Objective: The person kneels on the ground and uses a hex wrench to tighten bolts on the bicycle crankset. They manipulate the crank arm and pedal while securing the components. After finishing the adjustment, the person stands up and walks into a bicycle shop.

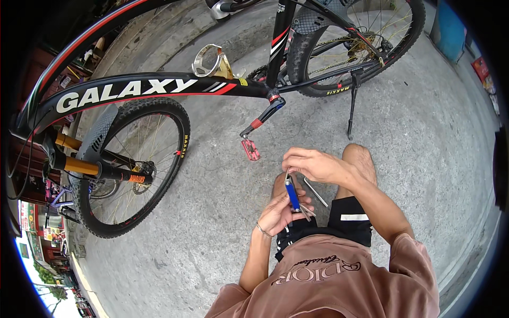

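In my left hand (274, 214) I hold a blue folding multi-tool (292, 195) with metal keys fanned out at its lower end and another sticking out toward the right. My right hand (313, 164) is closed on the top end of the tool, fingers pinching at a metal piece there. Both hands are over my bent knees. Beyond them a black bicycle (222, 89) with red stripes stands on its kickstand (352, 106), its red pedal (251, 150) hanging low on the crank a little above and left of my hands.
The front wheel (179, 159) with an orange-and-black fork is at left, the rear wheel (298, 63) at top right. Concrete ground (201, 212) lies under everything. A blue object (452, 32) stands at upper right. Shopfronts and a street show at lower left.
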